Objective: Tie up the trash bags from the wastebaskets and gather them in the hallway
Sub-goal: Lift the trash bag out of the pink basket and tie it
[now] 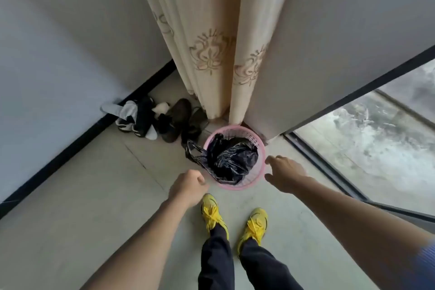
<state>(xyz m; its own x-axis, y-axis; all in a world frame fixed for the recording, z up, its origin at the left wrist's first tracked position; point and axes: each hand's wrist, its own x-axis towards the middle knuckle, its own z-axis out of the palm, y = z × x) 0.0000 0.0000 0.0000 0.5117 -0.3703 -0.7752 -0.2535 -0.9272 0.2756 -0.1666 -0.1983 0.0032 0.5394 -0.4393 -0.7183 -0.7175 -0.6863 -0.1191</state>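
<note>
A pink wastebasket (236, 187) stands on the tiled floor (98, 195), lined with a crumpled black trash bag (231, 158) whose loose handle spills over the rim toward 9 o'clock. The left hand (188, 187) hovers just off the rim at 8 o'clock with fingers curled in and nothing visibly held, while the right hand (286, 172) reaches in at 3 o'clock with fingers spread. From the basket, a patterned beige curtain (211, 42) hangs at 12 o'clock, a heap of shoes (153, 120) lies at 10 o'clock, and the person's yellow sneakers (213, 213) stand at 6 o'clock.
</note>
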